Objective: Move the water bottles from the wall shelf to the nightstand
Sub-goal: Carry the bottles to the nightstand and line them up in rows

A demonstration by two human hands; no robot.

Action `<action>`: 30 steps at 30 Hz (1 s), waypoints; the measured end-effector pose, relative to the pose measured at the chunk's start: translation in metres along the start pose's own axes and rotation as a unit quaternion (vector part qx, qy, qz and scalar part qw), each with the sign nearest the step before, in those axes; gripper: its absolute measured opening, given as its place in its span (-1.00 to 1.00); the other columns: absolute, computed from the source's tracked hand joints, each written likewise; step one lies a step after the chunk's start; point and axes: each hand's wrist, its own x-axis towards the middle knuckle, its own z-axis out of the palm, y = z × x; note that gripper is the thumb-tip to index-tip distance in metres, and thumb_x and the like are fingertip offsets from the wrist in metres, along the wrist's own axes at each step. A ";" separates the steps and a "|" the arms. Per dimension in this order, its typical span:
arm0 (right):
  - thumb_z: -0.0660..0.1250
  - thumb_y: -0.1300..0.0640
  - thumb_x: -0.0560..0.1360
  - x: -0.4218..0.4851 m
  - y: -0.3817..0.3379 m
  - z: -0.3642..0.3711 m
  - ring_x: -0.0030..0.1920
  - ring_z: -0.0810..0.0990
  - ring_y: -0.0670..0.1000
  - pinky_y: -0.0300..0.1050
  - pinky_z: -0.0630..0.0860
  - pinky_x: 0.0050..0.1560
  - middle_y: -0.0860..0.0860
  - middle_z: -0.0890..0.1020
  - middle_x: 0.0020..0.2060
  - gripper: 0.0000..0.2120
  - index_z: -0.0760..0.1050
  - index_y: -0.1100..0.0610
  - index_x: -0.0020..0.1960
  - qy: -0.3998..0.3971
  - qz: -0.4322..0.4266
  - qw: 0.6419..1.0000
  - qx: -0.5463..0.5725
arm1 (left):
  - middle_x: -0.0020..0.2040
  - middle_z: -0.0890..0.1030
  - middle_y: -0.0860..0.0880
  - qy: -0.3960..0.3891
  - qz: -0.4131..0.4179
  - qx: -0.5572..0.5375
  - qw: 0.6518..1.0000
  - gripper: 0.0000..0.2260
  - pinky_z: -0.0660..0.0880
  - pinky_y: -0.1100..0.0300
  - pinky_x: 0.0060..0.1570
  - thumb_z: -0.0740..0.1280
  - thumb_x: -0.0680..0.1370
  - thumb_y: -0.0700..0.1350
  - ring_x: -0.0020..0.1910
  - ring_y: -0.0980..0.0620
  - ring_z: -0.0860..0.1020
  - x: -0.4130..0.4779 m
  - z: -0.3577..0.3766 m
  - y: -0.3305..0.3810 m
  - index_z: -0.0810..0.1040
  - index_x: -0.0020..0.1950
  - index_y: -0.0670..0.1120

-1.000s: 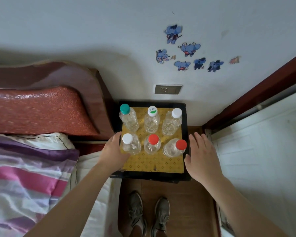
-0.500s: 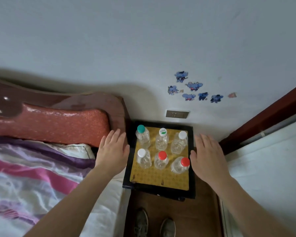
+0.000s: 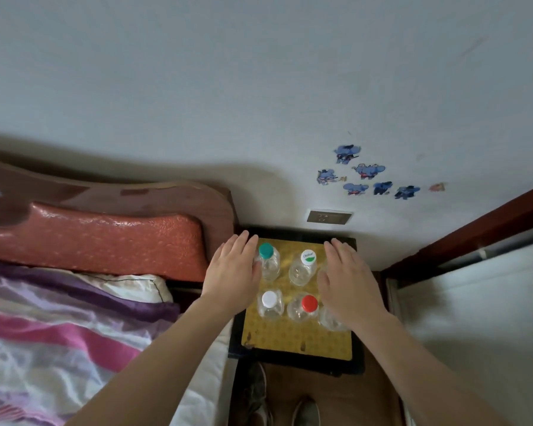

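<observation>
Brown floor and a pair of shoes (image 3: 259, 392) are seen nearest, with a striped bed (image 3: 59, 333) on the left. Beyond the shoes the nightstand (image 3: 296, 359) is found, topped by a yellow mat (image 3: 296, 336). In its near row a white-capped bottle (image 3: 270, 305) and a red-capped bottle (image 3: 305, 312) are stood upright, and a third bottle (image 3: 331, 322) is half hidden under the right wrist.

Half a second ago both hands were held outside the nightstand's edges. Now they have been brought inward over the bottles. No bottle is being carried, and the wall shelf is not shown. The move is therefore judged to be done or nearly done, with only a last straightening of the group perhaps left.

The left hand (image 3: 233, 272) is held flat with its fingers (image 3: 237, 245) straight and together, and nothing is gripped. Its thumb lies just beside the teal-capped bottle (image 3: 268, 262); contact cannot be told. The right hand (image 3: 348, 284) is likewise spread flat and empty over the right column, beside the green-labelled bottle (image 3: 303, 267). A sixth bottle, seen earlier, is now covered.

Farthest, a socket (image 3: 329, 216) and stickers (image 3: 366, 172) are seen on the wall.
</observation>
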 end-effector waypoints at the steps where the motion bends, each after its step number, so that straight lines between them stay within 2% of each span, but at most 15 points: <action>1: 0.02 -0.02 0.63 0.006 -0.003 0.004 0.55 0.04 0.01 0.00 0.07 0.53 0.02 0.11 0.56 -0.46 0.00 0.07 0.57 -0.007 0.005 1.000 0.003 | 0.58 0.26 -0.06 -0.005 0.006 -0.001 1.000 -0.52 0.11 0.05 0.53 0.15 0.67 0.01 0.56 -0.05 0.19 0.006 0.003 -0.003 0.23 0.58 -0.06; 4: 0.03 -0.04 0.63 0.020 -0.010 0.015 0.55 0.06 0.00 0.00 0.10 0.53 0.01 0.12 0.56 -0.46 0.02 0.06 0.57 -0.020 0.024 0.999 0.017 | 0.58 0.25 -0.05 -0.028 0.019 -0.001 0.999 -0.52 0.12 0.05 0.53 0.14 0.67 0.02 0.56 -0.03 0.19 0.022 0.013 -0.011 0.21 0.58 -0.06; 8: 0.12 0.01 0.63 0.032 -0.019 0.023 0.49 0.22 -0.02 -0.10 0.22 0.46 -0.02 0.27 0.49 -0.54 0.19 0.04 0.50 -0.025 0.017 0.998 0.063 | 0.55 0.31 -0.01 -0.066 0.023 -0.014 0.997 -0.52 0.23 0.06 0.47 0.19 0.65 0.02 0.51 0.00 0.27 0.035 0.023 -0.014 0.25 0.57 -0.04; 12: 0.17 0.06 0.62 0.045 -0.021 0.035 0.42 0.32 -0.03 -0.12 0.30 0.41 -0.05 0.36 0.43 -0.59 0.28 0.03 0.45 -0.042 0.007 0.995 0.090 | 0.39 0.45 0.06 -0.093 0.033 -0.025 0.995 -0.55 0.47 0.09 0.21 0.25 0.63 0.03 0.28 0.03 0.44 0.048 0.032 -0.010 0.32 0.51 0.00; 14: 0.20 0.07 0.60 0.051 -0.019 0.040 0.39 0.35 -0.03 -0.13 0.30 0.39 -0.05 0.40 0.39 -0.60 0.32 0.03 0.43 -0.046 0.007 0.995 0.091 | 0.29 0.50 0.06 -0.106 0.026 -0.033 0.993 -0.59 0.51 0.12 0.11 0.27 0.62 0.04 0.19 0.04 0.49 0.054 0.036 -0.008 0.37 0.47 0.00; 19: 0.29 0.16 0.56 0.061 -0.016 0.044 0.23 0.44 -0.04 -0.21 0.33 0.26 -0.04 0.52 0.22 -0.67 0.44 0.06 0.32 -0.032 0.019 0.995 0.098 | 0.11 0.53 0.02 -0.113 0.004 -0.071 0.991 -0.73 0.55 0.11 0.01 0.33 0.60 -0.03 0.00 0.01 0.56 0.064 0.043 -0.001 0.51 0.29 -0.05; 23: 0.29 0.20 0.56 0.067 -0.020 0.044 0.21 0.44 -0.03 -0.24 0.32 0.24 -0.04 0.53 0.20 -0.69 0.47 0.08 0.29 -0.028 0.018 0.993 0.111 | 0.11 0.54 0.04 -0.119 0.020 -0.079 0.990 -0.75 0.54 0.14 0.06 0.35 0.58 -0.14 0.03 0.02 0.56 0.068 0.044 0.005 0.55 0.26 -0.05; 30: 0.27 0.21 0.57 0.072 -0.021 0.043 0.23 0.43 -0.03 -0.22 0.30 0.28 -0.05 0.53 0.23 -0.67 0.45 0.09 0.33 -0.025 -0.001 0.992 0.123 | 0.20 0.55 0.04 -0.109 0.038 -0.077 0.990 -0.63 0.44 0.22 0.15 0.33 0.56 -0.26 0.16 0.04 0.50 0.074 0.047 0.011 0.51 0.35 -0.05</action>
